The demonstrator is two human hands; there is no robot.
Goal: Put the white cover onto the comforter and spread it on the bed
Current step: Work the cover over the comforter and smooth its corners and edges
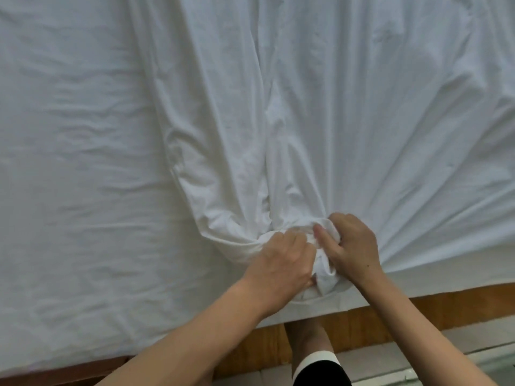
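Observation:
The white cover [320, 107] lies over the right half of the bed, its folds fanning out from a bunch at the near edge. My left hand [287, 257] grips that bunched cloth from the left. My right hand [351, 246] holds the same bunch from the right, thumb and fingers pinching the fabric. The two hands almost touch. Whether the comforter is inside the cover I cannot tell. To the left, the wrinkled white bed sheet [69, 162] is bare.
The wooden bed frame [348, 327] runs along the near edge of the mattress. Below it are a pale tiled floor [418, 358] and my leg with a black-and-white hem [317, 366].

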